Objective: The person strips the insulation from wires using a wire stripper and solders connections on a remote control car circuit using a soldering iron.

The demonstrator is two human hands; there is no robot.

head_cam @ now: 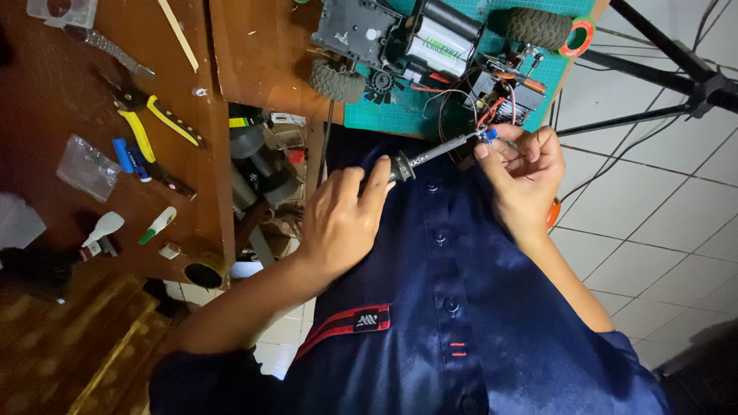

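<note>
Soldering iron (pixel 430 156) held in the left hand (pixel 342 223), fingers curled shut round its dark handle, shaft angled up and to the right. Tip meets a small blue connector (pixel 490 134) pinched in the closed fingers of the right hand (pixel 523 173). Both sit at the desk (pixel 261 54) edge, just below the stripped model car chassis (pixel 430 46) on the green cutting mat (pixel 400 111). Yellow-handled pliers (pixel 150 123) lie well apart, to the left

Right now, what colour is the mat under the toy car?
Green, a teal shade; the mat under the toy car shows best in the head view.
</note>
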